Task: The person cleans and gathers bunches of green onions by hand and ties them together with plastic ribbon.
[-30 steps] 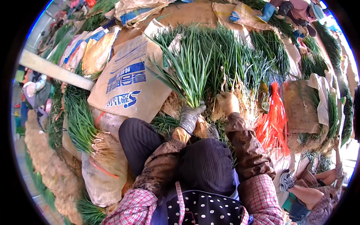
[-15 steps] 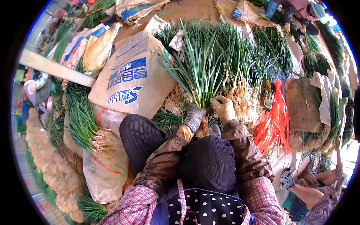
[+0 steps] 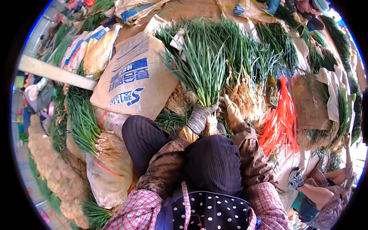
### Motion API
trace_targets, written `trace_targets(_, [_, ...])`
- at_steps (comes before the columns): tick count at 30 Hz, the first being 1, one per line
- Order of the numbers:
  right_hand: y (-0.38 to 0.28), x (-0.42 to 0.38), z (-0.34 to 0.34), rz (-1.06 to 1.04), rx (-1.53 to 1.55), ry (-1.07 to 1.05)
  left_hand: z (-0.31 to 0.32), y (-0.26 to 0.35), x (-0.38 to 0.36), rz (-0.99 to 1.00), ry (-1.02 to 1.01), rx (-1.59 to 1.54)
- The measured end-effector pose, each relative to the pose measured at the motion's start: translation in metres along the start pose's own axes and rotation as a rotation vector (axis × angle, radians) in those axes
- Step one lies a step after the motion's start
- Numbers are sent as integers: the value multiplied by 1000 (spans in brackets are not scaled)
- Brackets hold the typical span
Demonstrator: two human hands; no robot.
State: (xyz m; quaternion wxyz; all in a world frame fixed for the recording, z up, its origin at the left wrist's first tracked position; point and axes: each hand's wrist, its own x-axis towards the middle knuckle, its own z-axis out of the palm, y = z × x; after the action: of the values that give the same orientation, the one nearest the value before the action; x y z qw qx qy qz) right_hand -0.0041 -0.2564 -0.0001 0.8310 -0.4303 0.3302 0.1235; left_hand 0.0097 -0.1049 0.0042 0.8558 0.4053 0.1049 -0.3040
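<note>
My left hand (image 3: 199, 119), in a grey glove with a yellowish cuff, is wrapped round the lower stems of a bunch of green onions (image 3: 207, 78). Its long leaves fan out away from me, and pale roots hang below the fist. Close on the right side of the stems is my right hand (image 3: 231, 113), in a pale yellow glove, with its fingers partly stretched upward. Just beyond it lie more green onions (image 3: 245, 96) in a thick row, their tan roots turned toward me.
A large printed sack (image 3: 134, 76) lies to the left, near a rooted bundle of green onions (image 3: 84, 126). Red plastic strips (image 3: 281, 122) hang to the right, beside a brown sack piece (image 3: 312, 101). Other people sit at the right edge, including a leg with a sneaker (image 3: 296, 179).
The bunch in my left hand has moved slightly right, and its roots show more below the fist. My right hand's fingers have gone from curled at the stems to straighter.
</note>
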Motion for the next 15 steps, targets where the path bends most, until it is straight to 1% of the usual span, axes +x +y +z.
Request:
trace_targets(2, [0,1,2,-91,-67,-95,6,-2,0,38,14,-54])
trace_targets(3, [-2,2,6,-110,-102,-51,-1,-6,4,21,31,56])
trace_targets(4, [0,7,5,-173,-90,-65,-19,-22,16,76,46,135])
trace_targets(6, [-1,2,11,-199,-148,9,-2,-6,5,41,132,256])
trace_targets(7, [9,11,3,-228,-181,32,-4,-8,6,-23,217,317])
trace_targets(8, [8,4,6,-224,-204,96,7,3,1,-33,277,499])
trace_targets(10, [10,-2,4,-133,-237,195,21,11,-5,-7,388,560])
trace_targets(11, [20,0,2,-217,-507,298,30,19,-5,-147,505,784])
trace_targets(12, [32,1,0,-392,-756,314,25,11,-3,-77,486,776])
trace_targets(13, [36,5,-5,-457,-944,347,15,-4,0,-7,469,768])
trace_targets(14, [34,3,-4,-518,-1132,380,16,-4,-3,60,452,761])
trace_targets(15, [29,5,-2,-481,-1223,424,21,2,-5,-155,489,778])
